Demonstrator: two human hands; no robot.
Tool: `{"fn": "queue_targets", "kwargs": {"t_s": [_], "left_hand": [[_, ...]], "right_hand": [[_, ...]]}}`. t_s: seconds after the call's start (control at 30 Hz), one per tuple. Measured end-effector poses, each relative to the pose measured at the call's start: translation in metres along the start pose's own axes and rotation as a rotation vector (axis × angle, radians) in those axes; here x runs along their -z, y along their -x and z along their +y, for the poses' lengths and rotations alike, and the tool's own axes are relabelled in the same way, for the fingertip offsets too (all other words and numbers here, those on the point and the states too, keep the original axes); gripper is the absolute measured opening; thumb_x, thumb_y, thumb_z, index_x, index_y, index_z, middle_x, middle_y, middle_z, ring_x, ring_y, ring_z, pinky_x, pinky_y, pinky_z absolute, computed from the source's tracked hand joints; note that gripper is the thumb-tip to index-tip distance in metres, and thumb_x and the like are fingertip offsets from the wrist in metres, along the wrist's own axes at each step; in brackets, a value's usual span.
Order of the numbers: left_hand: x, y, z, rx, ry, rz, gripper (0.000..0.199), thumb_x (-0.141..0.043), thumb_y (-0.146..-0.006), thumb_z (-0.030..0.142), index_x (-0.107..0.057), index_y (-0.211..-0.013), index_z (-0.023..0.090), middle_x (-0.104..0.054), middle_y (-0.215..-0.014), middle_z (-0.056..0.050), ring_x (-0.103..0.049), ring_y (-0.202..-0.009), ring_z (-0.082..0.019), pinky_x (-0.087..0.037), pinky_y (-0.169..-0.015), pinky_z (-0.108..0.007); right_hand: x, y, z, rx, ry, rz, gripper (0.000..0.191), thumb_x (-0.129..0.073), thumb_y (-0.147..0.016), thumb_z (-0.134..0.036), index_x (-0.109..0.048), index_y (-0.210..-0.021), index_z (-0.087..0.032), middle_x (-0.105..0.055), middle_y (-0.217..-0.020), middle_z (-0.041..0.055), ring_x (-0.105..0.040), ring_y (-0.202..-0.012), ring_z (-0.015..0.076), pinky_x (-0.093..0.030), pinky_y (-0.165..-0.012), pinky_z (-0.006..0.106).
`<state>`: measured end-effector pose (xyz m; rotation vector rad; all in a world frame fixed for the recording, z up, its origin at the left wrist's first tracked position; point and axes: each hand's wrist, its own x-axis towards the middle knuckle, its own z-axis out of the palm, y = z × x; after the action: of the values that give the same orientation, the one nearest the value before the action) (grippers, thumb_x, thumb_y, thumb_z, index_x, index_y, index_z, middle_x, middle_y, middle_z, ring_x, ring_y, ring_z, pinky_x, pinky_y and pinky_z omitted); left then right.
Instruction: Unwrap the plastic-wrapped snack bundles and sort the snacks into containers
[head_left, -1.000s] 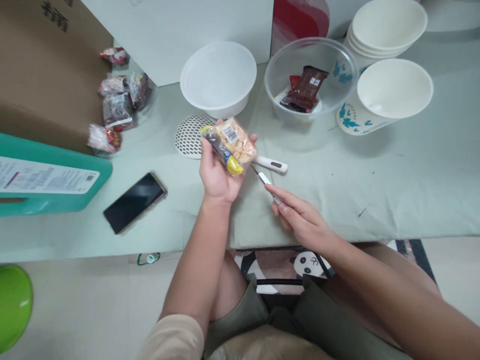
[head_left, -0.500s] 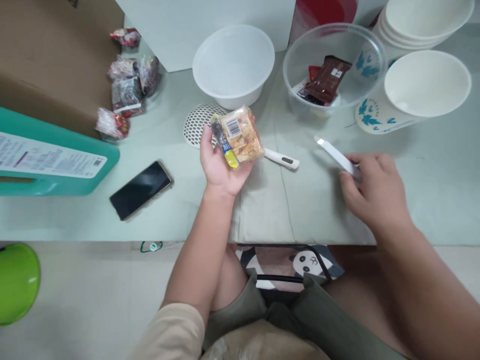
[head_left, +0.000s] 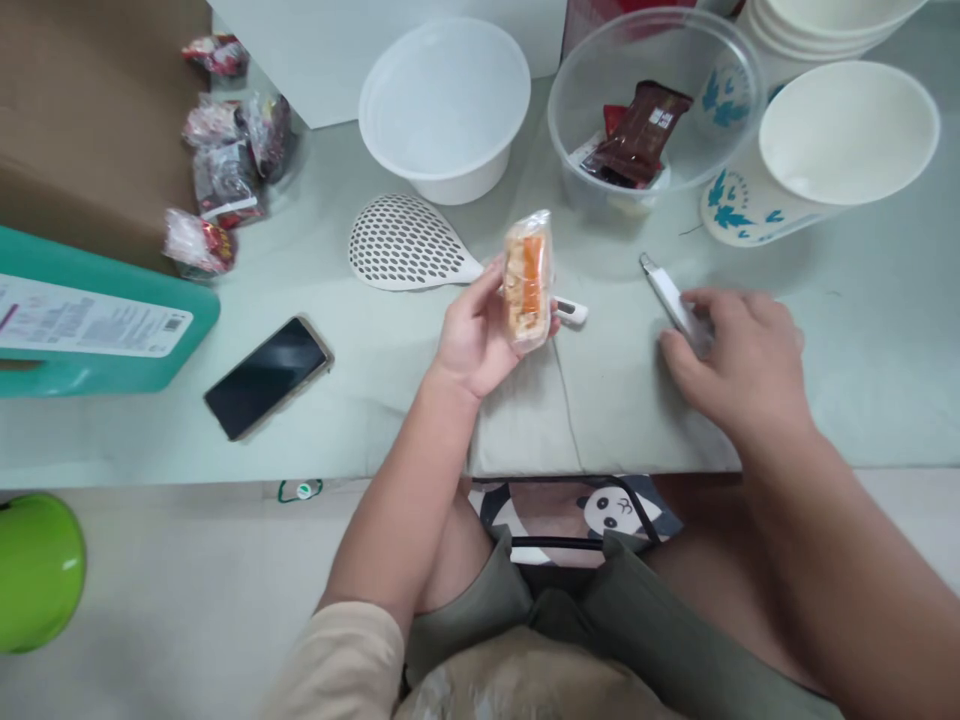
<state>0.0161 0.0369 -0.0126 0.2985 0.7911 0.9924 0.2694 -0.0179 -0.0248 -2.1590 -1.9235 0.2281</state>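
The left hand (head_left: 487, 335) is raised palm-up above the middle of the worktop (head_left: 390, 400), its forearm running in from the near edge, thumb and fingers closed about the wrapped snack (head_left: 527, 280), which stands on edge with a narrow orange-banded side uppermost. The right hand (head_left: 739, 360), palm down farther right, arches over the near end of the slim white tool (head_left: 667, 295), with thumb and fingers on either side; whether they pinch it or lie loosely about it cannot be told. Beneath the left hand passes the handle of the perforated skimmer (head_left: 405, 245), whose head lies to the left. On the far side are the white bowl (head_left: 446, 100) and, to its right, the clear bowl (head_left: 592, 80) containing dark packets (head_left: 637, 140); the paper cup (head_left: 847, 130) is just beside the latter. At left lie the phone (head_left: 268, 377) and, farther off, several wrapped pieces (head_left: 225, 170) beside the cardboard box (head_left: 90, 110). The hand and snack conceal the skimmer handle's middle; the right fingers are blurred, and the far cup stack (head_left: 832, 20) is cut off by the frame.
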Motion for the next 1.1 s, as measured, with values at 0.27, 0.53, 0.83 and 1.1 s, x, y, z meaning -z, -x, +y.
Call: {"fn": "queue_targets", "kwargs": {"t_s": [0.27,0.53,0.83,1.1], "left_hand": [[-0.002,0.002,-0.005,0.057,0.05,-0.143,0.047,-0.065,-0.089,0.056,-0.071,-0.12,0.022,-0.077,-0.09,-0.005,-0.075,-0.082,-0.022,-0.06,-0.077,-0.034],[-0.009,0.001,-0.01,-0.005,0.004,-0.036,0.041,-0.051,-0.096,0.036,-0.07,-0.128,0.02,-0.077,-0.115,-0.008,-0.073,-0.116,-0.025,-0.06,-0.089,-0.034],[-0.014,0.005,-0.024,0.109,-0.148,-0.208,0.047,-0.064,-0.097,0.039,-0.062,-0.143,0.026,-0.076,-0.126,-0.005,-0.07,-0.126,-0.029,-0.058,-0.105,-0.044],[-0.008,0.011,-0.024,0.136,-0.266,-0.287,0.062,-0.066,-0.097,0.047,-0.05,-0.154,0.029,-0.077,-0.121,-0.003,-0.072,-0.118,-0.024,-0.054,-0.105,-0.036]], "right_hand": [[-0.008,-0.006,0.002,0.042,0.001,0.034,0.03,-0.055,-0.088,-0.031,-0.07,-0.111,-0.02,-0.067,-0.092,0.0139,-0.059,-0.092,0.0349,-0.046,-0.083,0.049],[-0.014,-0.004,0.001,0.17,-0.145,0.31,0.026,-0.063,-0.085,-0.033,-0.069,-0.108,-0.023,-0.07,-0.096,0.012,-0.064,-0.094,0.0322,-0.05,-0.085,0.05],[-0.002,0.008,-0.052,0.516,-0.492,0.44,0.016,-0.07,-0.091,-0.027,-0.07,-0.107,-0.025,-0.072,-0.098,0.0079,-0.069,-0.091,0.0258,-0.054,-0.083,0.044],[-0.013,0.011,-0.054,0.473,-0.527,0.364,0.012,-0.069,-0.094,-0.034,-0.073,-0.104,-0.03,-0.071,-0.093,0.0048,-0.067,-0.083,0.0216,-0.055,-0.075,0.039]]}}
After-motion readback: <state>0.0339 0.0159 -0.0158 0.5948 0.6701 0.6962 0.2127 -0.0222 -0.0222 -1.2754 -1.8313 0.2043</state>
